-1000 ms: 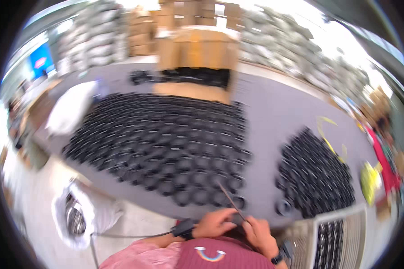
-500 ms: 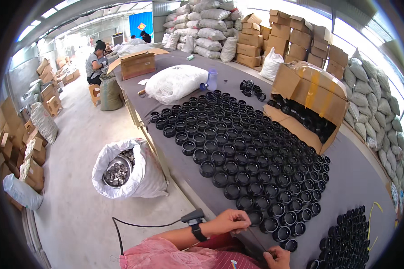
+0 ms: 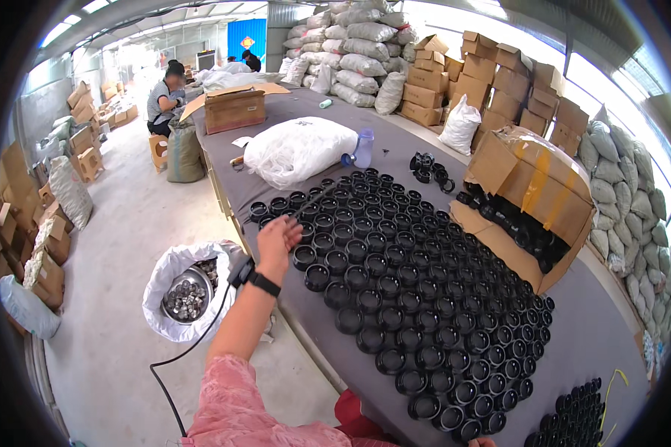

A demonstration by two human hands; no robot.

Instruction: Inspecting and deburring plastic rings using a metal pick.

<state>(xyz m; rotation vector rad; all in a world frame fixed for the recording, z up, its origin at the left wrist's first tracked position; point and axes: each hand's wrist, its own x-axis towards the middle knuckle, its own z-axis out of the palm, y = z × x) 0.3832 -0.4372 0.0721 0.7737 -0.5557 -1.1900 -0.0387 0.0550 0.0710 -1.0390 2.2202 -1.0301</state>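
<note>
My left hand (image 3: 279, 237) is stretched out over the left edge of a large batch of black ring-shaped plastic parts (image 3: 389, 284), set out in close rows on the grey-covered table. Its fingers are pinched together, and a thin dark stick (image 3: 314, 200) reaches from them across the nearest rings; its exact kind is unclear. A black band with a small cabled device circles that wrist. Of my right hand (image 3: 482, 442) only a sliver shows at the bottom edge, beside the nearest rings, so its fingers are hidden.
A tipped cardboard box (image 3: 533, 194) spills black parts at the right. Behind the rows lie a white plastic bag (image 3: 300, 149) and a bottle (image 3: 363, 147). On the floor stands a white sack (image 3: 160, 287) holding a metal bowl (image 3: 186, 302). A person (image 3: 164, 100) sits far left.
My left hand has swung forward and left from the near end of the rows to their left side. My right hand has dropped almost out of view. The view has shifted slightly.
</note>
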